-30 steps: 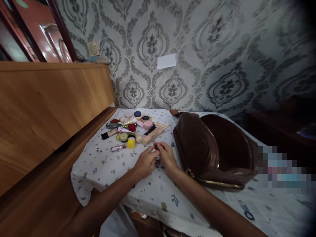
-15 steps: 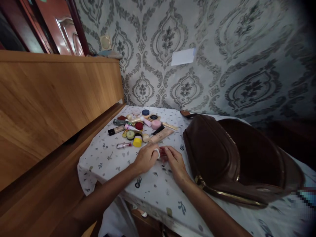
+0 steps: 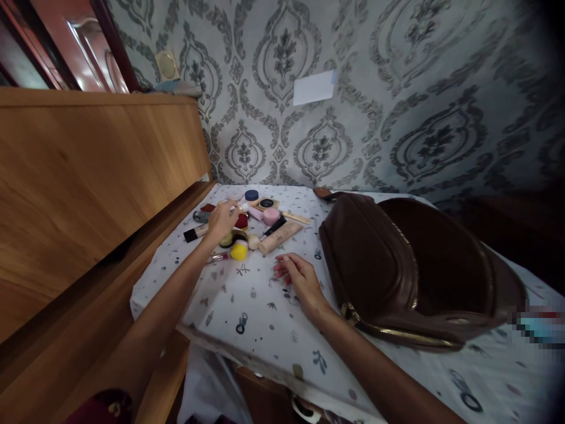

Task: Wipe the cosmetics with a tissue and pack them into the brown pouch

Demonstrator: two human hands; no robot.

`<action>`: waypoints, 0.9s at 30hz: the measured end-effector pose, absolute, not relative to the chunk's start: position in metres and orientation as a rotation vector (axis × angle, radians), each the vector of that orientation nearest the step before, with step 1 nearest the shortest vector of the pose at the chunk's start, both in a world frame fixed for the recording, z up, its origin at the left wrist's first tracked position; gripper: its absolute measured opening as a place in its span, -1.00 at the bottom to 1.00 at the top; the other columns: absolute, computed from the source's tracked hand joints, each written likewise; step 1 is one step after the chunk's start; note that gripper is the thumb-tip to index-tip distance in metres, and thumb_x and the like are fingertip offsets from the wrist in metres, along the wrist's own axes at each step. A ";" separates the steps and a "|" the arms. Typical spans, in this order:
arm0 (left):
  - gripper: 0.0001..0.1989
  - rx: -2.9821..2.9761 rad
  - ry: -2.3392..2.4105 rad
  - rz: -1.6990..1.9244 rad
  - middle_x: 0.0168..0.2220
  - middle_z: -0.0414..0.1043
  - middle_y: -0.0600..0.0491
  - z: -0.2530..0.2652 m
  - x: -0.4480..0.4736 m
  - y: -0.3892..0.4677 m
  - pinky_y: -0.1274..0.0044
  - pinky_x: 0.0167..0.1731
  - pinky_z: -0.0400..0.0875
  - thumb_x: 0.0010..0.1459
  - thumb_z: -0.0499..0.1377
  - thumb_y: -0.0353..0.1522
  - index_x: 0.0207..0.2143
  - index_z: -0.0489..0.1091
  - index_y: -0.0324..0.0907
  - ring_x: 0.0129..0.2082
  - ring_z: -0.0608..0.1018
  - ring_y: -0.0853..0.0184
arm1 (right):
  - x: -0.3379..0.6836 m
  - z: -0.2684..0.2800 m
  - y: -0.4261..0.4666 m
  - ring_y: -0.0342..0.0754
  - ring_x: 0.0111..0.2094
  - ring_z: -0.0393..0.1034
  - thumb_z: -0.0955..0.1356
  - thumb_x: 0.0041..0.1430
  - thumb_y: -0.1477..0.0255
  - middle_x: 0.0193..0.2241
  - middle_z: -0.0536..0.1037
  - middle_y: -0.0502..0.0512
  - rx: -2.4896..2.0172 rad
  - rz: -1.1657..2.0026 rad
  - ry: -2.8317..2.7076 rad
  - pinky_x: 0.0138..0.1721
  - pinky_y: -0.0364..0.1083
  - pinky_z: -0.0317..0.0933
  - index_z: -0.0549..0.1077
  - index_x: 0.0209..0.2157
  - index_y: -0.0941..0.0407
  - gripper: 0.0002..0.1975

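Observation:
My left hand point(image 3: 223, 221) reaches over a pile of cosmetics, its fingers closed round a pale tube point(image 3: 243, 207) whose end sticks out past them. Part of the pile is hidden beneath this hand. Near it lie a red container point(image 3: 241, 221), a yellow-topped jar point(image 3: 239, 251), a pink round case point(image 3: 271, 217) and a black-capped bottle point(image 3: 192, 235). My right hand point(image 3: 301, 280) hovers low over the cloth in front of the beige squeeze tube point(image 3: 281, 237). Its fingers are loosely bent and apart, with nothing seen in them.
A big dark brown bag point(image 3: 366, 253) with a gold zip stands to the right on the patterned tablecloth point(image 3: 260, 318). The wooden panel point(image 3: 101, 171) rises along the left side. Behind the table is a papered wall point(image 3: 322, 147).
My hands were together over the cloth, with something small and white at the left fingers. The left has moved away, up and left into the cosmetics. The right stays near its place.

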State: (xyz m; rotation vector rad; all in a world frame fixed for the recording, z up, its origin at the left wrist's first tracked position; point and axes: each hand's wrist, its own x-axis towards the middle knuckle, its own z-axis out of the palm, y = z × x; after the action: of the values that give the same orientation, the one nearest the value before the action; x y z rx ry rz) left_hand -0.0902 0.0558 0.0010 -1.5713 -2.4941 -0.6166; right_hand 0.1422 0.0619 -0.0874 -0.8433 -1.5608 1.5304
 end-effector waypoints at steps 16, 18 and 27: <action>-0.41 -1.619 -2.668 -0.036 -0.01 0.52 -0.25 -0.010 -0.107 0.098 0.39 -0.07 0.39 0.07 0.21 0.03 -0.07 0.50 -0.26 0.01 0.53 -0.01 | 0.144 -0.086 0.061 -0.11 -0.54 0.39 0.30 0.04 0.04 -0.51 0.53 0.08 -0.835 1.560 -1.556 -0.58 -0.17 0.17 0.47 -0.33 0.16 -0.55; -0.38 -1.662 -2.668 -0.041 -0.02 0.53 -0.22 -0.006 -0.112 0.096 0.42 -0.10 0.40 0.07 0.20 0.06 -0.05 0.49 -0.26 -0.02 0.54 0.03 | 0.144 -0.086 0.061 -0.11 -0.55 0.40 0.30 0.05 0.04 -0.51 0.53 0.08 -0.827 1.557 -1.562 -0.58 -0.16 0.18 0.47 -0.33 0.16 -0.56; -0.45 -1.880 -2.542 -0.123 -0.03 0.56 -0.05 -0.006 -0.105 0.092 0.49 -0.13 0.37 0.11 0.20 0.04 -0.01 0.48 -0.14 -0.03 0.54 0.10 | 0.143 -0.090 0.063 -0.13 -0.56 0.38 0.29 0.03 0.04 -0.51 0.53 0.08 -0.819 1.561 -1.571 -0.58 -0.18 0.14 0.47 -0.32 0.16 -0.55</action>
State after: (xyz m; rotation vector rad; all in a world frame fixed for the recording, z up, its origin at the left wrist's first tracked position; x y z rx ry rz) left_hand -0.1045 0.0924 -0.0059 -1.8795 -2.5417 -0.1234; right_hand 0.1428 0.0631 -0.0904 -0.8192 -1.5714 1.5611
